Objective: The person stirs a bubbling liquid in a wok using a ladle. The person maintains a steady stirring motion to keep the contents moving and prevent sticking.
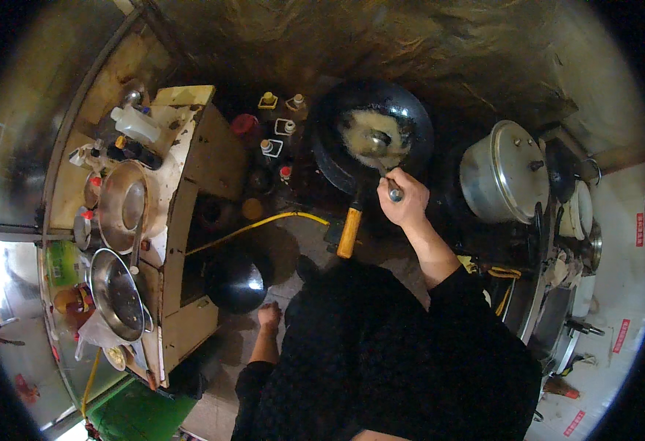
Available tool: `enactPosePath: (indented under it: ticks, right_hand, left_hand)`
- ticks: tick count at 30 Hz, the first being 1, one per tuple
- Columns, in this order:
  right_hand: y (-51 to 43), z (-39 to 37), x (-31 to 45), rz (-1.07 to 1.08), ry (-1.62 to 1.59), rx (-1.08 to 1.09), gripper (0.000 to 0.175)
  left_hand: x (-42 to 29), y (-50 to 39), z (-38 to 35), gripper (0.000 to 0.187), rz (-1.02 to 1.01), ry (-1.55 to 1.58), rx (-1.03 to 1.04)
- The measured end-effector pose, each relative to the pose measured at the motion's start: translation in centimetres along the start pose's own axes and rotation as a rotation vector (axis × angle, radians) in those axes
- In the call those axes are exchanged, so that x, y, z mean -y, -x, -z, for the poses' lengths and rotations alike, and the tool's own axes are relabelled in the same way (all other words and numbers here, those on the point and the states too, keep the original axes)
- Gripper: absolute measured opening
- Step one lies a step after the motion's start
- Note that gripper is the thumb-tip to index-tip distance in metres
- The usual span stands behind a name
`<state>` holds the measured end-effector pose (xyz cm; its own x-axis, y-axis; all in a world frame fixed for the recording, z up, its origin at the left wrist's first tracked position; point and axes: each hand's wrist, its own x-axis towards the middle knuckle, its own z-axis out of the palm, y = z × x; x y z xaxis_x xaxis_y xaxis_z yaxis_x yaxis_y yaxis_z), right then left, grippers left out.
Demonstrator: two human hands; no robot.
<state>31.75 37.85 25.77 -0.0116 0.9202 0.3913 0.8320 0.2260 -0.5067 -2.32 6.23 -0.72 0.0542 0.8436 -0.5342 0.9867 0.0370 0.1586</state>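
Note:
My right hand (405, 195) is closed around the metal handle of a ladle (378, 140), blurred at its head. The ladle's head sits in pale yellowish liquid (355, 138) inside a large black wok (330, 168). That wok's wooden handle (350, 234) points back towards my body, left of my right hand. Low at my left side hangs my left hand (270, 315), fingers curled, near the rim of a second dark wok (234, 284). Whether the left fingers touch or hold anything is hidden.
Several bottles (268, 146) stand left of the large wok. A lidded metal pot (501, 173) stands at right. A yellow hose (267, 223) crosses below. Left, a worn cabinet (212, 149) carries a metal pan (107, 209), a steel bowl (115, 292) and a plastic bottle (135, 125).

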Motion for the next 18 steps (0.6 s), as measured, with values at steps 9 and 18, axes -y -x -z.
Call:
enactPosePath:
  ticks: [9,18]
  right_hand:
    - [0.0,-0.4,0.3,0.034,0.080,0.058,0.018]
    - [0.9,-0.2,0.4,0.030,0.056,0.069,0.011]
  left_hand:
    - [-0.2,1.2,1.3,0.019,0.110,0.186,0.021]
    - [-1.0,1.9,1.3,0.023,0.289,0.318,0.067]
